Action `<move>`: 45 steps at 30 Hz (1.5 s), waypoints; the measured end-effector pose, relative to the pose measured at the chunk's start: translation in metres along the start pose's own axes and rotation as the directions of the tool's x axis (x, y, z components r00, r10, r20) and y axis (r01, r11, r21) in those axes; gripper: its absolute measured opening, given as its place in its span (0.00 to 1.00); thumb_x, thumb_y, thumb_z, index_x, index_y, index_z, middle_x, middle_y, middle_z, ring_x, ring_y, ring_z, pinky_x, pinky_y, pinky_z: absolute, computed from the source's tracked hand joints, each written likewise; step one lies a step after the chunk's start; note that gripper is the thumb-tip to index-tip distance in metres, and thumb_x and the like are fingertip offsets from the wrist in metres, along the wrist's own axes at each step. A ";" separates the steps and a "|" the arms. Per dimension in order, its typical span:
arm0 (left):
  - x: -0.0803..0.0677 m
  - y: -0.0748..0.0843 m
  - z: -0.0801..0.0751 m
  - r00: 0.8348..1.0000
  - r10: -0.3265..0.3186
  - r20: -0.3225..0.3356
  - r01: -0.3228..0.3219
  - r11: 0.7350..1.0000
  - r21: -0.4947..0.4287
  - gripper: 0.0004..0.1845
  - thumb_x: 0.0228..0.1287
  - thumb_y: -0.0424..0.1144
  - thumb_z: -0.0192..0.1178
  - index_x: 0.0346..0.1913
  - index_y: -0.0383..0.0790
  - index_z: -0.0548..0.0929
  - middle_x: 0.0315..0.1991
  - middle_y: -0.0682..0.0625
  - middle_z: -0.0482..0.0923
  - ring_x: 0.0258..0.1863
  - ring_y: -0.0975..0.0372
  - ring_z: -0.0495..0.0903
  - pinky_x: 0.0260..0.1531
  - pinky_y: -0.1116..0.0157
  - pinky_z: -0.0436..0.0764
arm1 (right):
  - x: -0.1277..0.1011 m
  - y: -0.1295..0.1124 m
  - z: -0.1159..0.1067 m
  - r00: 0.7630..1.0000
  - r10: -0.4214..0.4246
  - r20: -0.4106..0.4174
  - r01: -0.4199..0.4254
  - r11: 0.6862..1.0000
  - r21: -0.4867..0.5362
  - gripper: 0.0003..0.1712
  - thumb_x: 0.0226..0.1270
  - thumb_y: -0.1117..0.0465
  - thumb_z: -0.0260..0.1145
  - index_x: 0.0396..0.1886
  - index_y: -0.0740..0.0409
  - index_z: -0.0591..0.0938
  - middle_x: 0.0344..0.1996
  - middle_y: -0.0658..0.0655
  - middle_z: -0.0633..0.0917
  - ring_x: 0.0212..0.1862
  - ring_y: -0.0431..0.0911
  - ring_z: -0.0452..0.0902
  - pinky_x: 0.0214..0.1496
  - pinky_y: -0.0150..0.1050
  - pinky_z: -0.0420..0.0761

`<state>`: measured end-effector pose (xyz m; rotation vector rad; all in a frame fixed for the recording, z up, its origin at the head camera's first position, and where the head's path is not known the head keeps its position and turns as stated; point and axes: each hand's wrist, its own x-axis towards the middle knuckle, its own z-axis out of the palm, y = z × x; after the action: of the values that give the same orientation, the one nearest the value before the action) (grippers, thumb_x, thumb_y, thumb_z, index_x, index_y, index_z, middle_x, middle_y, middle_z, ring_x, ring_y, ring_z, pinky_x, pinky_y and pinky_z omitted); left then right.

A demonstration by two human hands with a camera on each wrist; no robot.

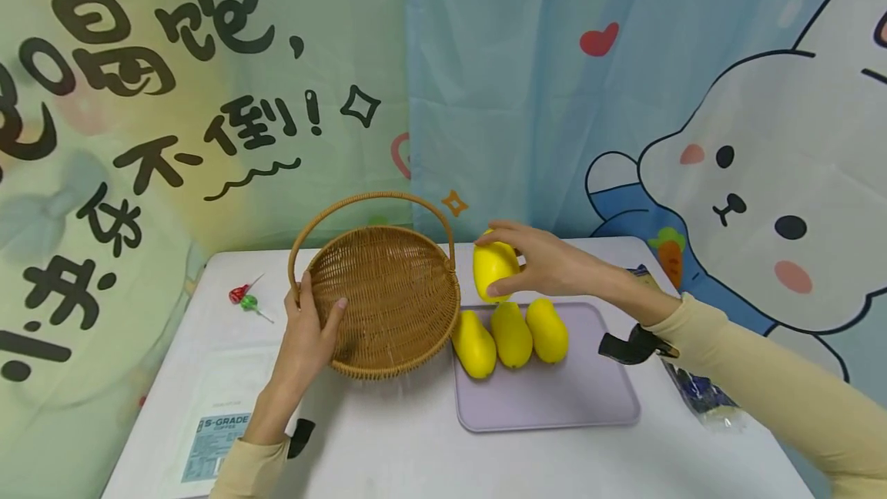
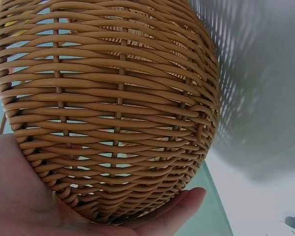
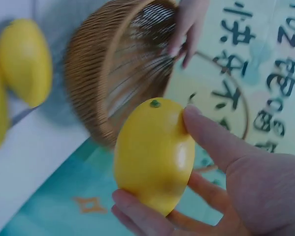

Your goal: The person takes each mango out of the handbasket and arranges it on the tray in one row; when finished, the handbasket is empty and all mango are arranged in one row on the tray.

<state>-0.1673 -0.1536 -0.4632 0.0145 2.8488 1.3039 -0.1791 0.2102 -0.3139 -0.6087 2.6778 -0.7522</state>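
Observation:
My left hand [image 1: 307,333] grips the left rim of a brown wicker basket [image 1: 388,291], thumb over the inside. The basket is tilted, its opening facing me and its arched handle at the top. In the left wrist view, the woven outside of the basket [image 2: 113,93] fills most of the picture. A yellow mango [image 3: 154,152] is held between the thumb and fingers of my right hand [image 1: 547,259], just right of the basket and above the tray's back edge. Three more yellow mangoes [image 1: 511,336] lie side by side on the lilac tray [image 1: 554,403].
Two wrapped lollipops [image 1: 244,296], red and green, lie at the table's left. A white coffee packet [image 1: 218,437] is near the front left, partly behind my left forearm. Dark plastic packaging [image 1: 703,391] lies at the right edge. Printed curtains [image 1: 485,98] hang behind the table.

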 end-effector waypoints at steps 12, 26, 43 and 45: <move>0.000 -0.002 0.002 1.000 0.011 -0.016 -0.011 1.000 -0.002 0.46 0.79 0.56 0.48 0.82 0.41 0.34 0.79 0.27 0.36 0.70 0.32 0.65 0.66 0.38 0.69 | -0.047 0.093 0.000 0.998 0.066 -0.010 -0.066 0.998 0.011 0.38 0.63 0.51 0.76 0.71 0.55 0.74 0.78 0.70 0.57 0.71 0.67 0.66 0.62 0.58 0.80; 0.001 0.002 -0.001 1.000 0.000 -0.009 0.000 1.000 -0.010 0.46 0.79 0.57 0.48 0.82 0.44 0.33 0.79 0.27 0.36 0.68 0.31 0.67 0.64 0.37 0.71 | -0.077 0.171 0.034 0.993 0.114 -0.006 -0.114 0.993 0.021 0.37 0.62 0.52 0.77 0.69 0.57 0.76 0.76 0.73 0.60 0.71 0.72 0.63 0.60 0.61 0.79; 0.001 -0.001 0.001 1.000 -0.005 -0.009 0.005 1.000 0.006 0.46 0.78 0.57 0.48 0.82 0.42 0.34 0.79 0.27 0.36 0.69 0.32 0.65 0.65 0.37 0.70 | -0.076 0.195 0.064 0.990 0.141 0.021 -0.141 0.990 0.022 0.36 0.61 0.54 0.77 0.68 0.56 0.77 0.76 0.72 0.61 0.72 0.72 0.61 0.62 0.64 0.76; 0.001 -0.001 0.001 1.000 -0.005 -0.008 0.005 1.000 0.006 0.47 0.78 0.57 0.48 0.82 0.42 0.34 0.79 0.27 0.35 0.70 0.32 0.64 0.66 0.38 0.70 | -0.075 0.196 0.065 0.990 0.138 0.022 -0.139 0.990 0.024 0.36 0.61 0.54 0.77 0.68 0.56 0.77 0.76 0.72 0.60 0.73 0.73 0.60 0.64 0.65 0.74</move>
<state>-0.1685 -0.1533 -0.4647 0.0019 2.8578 1.2977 -0.1507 0.3697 -0.4626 -0.4165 2.6548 -0.7369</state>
